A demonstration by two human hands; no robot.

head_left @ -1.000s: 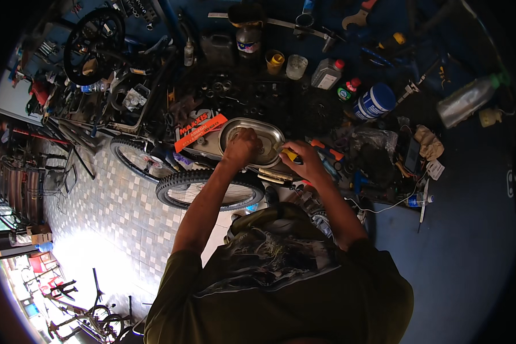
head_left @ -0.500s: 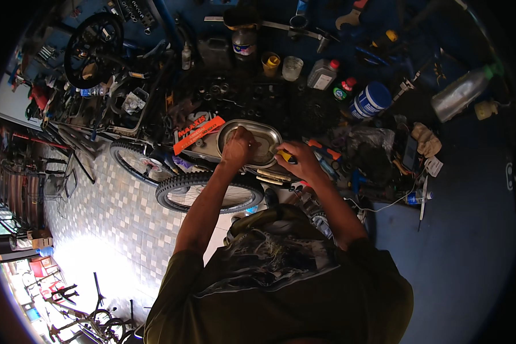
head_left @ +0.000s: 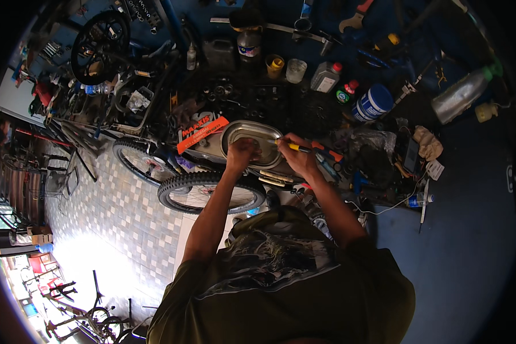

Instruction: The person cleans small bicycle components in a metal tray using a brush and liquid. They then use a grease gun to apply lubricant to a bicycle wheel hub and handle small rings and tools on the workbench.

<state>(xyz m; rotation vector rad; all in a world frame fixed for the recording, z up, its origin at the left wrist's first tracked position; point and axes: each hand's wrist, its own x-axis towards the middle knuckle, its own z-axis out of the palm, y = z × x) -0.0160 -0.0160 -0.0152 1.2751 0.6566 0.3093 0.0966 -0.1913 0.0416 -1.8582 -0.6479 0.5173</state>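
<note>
A metal oval tray [head_left: 251,124] lies on the crowded bench. Inside its near left part is my left hand [head_left: 242,151], fingers curled on something I cannot make out. At the tray's right edge my right hand [head_left: 300,158] grips a yellow-handled tool [head_left: 298,147], held nearly level, its thin metal end pointing left over the tray. An orange printed card [head_left: 203,133] lies to the left of the tray; orange and black hand tools [head_left: 328,151] lie to the right.
A bicycle wheel [head_left: 175,192] lies below the bench's front edge, near a second wheel [head_left: 129,155]. Bottles, cups, a white-and-blue tub [head_left: 372,103] and dark small parts crowd the bench's back. At lower left are bicycle frames [head_left: 86,315] on the tiled floor [head_left: 126,200].
My left hand has moved down slightly within the tray, toward me. In my right hand the yellow tool now lies flatter, with its metal end showing over the tray.
</note>
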